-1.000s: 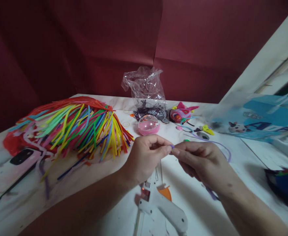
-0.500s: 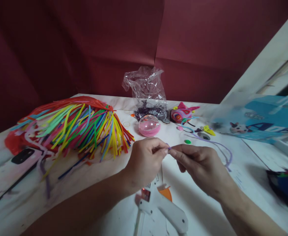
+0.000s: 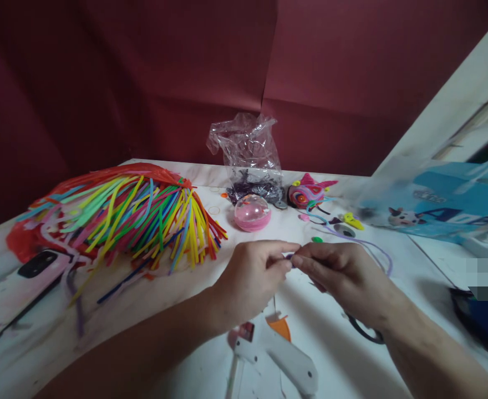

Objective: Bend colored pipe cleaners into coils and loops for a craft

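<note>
My left hand (image 3: 254, 277) and my right hand (image 3: 344, 274) meet fingertip to fingertip above the white table (image 3: 177, 299). Both pinch the end of a thin purple strip (image 3: 383, 255), which curves away to the right past my right hand. Only a small purple tip shows between the fingers. Just below the hands lies a white glue gun (image 3: 277, 354) with an orange trigger.
A big pile of coloured strips (image 3: 127, 213) on a red bag fills the left, with a phone (image 3: 23, 277) in front of it. Further back are a clear plastic bag (image 3: 250, 158), a pink capsule ball (image 3: 251, 213), a pink craft figure (image 3: 308, 193) and small scraps. A blue printed bag (image 3: 439, 202) lies right.
Both hands have dropped slightly toward the table and stayed pinched together on the purple strip. A dark ring now shows under my right wrist.
</note>
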A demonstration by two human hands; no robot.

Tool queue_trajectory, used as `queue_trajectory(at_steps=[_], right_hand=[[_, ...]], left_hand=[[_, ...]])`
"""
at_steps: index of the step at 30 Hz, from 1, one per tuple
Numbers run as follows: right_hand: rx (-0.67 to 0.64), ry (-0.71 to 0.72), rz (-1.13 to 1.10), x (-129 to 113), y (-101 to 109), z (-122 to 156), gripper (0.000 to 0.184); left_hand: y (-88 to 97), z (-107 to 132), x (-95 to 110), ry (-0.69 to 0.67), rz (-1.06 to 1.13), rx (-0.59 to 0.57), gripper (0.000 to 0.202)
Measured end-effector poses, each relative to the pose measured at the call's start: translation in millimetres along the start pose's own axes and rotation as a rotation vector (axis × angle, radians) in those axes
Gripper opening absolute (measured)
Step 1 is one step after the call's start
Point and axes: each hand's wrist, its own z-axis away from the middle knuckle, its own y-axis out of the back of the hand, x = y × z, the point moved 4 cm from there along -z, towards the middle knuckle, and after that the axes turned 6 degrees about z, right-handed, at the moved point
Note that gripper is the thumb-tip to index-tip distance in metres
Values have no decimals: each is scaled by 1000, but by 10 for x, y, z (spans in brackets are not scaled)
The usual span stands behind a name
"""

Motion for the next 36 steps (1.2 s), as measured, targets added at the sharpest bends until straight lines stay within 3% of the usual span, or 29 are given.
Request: queue_trajectory(at_steps=[3,7,11,17,22,24,26,29,32,36], right_hand=[[-82,-33,23,60,-21,-20,32],[-78,-90,15,105,-92,-14,34],[12,-136,-10,79,-123,17,33],[259,24,23,-42,-129,29,26],[182,-7,-63,-5,-89,23,27],[136,-3,-69,-4,-50,19,27],[90,5,-68,-8,-29,10,26],[45,-28,-76,8,-41,-10,26],[33,-110,-154,64,-75,-21,30],[3,-229,-361,158,-107,-6,39]], left_hand=[[4,12,51,-194,-346,-44,21],[22,20,37,-224,-453,28,17],[72,11,1,-111,-262,125,12],[103,-19,-60,68,113,232,7],[84,-43,-52,145,212,185,4],[77,-41,-16,92,105,102,11],[80,-25,53,-58,-99,42,18],[87,14,146,-263,-393,32,18],[106,24,174,-280,-463,69,13],[127,11,166,-231,-349,118,11]])
